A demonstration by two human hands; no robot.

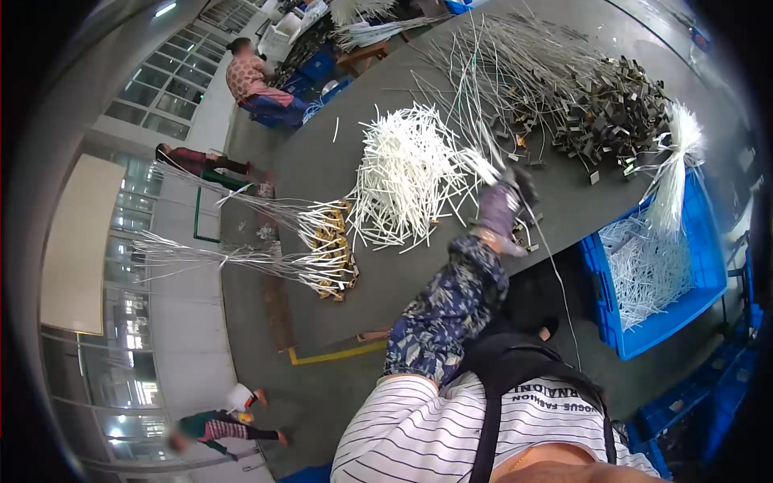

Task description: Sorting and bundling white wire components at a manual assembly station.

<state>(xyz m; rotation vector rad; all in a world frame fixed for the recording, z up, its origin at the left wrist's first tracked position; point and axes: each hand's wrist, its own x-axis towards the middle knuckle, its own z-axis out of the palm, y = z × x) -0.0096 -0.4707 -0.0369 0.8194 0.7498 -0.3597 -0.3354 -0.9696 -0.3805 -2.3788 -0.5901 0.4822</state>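
My left hand [501,211], in a purple glove with dark fingertips, reaches over the near edge of the grey table [386,294]. Its fingers are closed and slightly blurred around a few white tubes [481,167] with thin wires running up from them. Just left of it lies a big loose heap of short white tubes [409,173]. A long pale wire [561,290] hangs from beside the hand over the table edge. Beyond it to the right is a pile of thin wires with small dark metal pieces [604,121]. My right hand does not show.
Two tied wire bundles with brass-coloured ends [326,253] lie at the table's left end. On the right, a blue crate [592,266] holds many white tubes, with a white wire bundle [683,157] at its rim. Other people [254,80] are farther off to the left.
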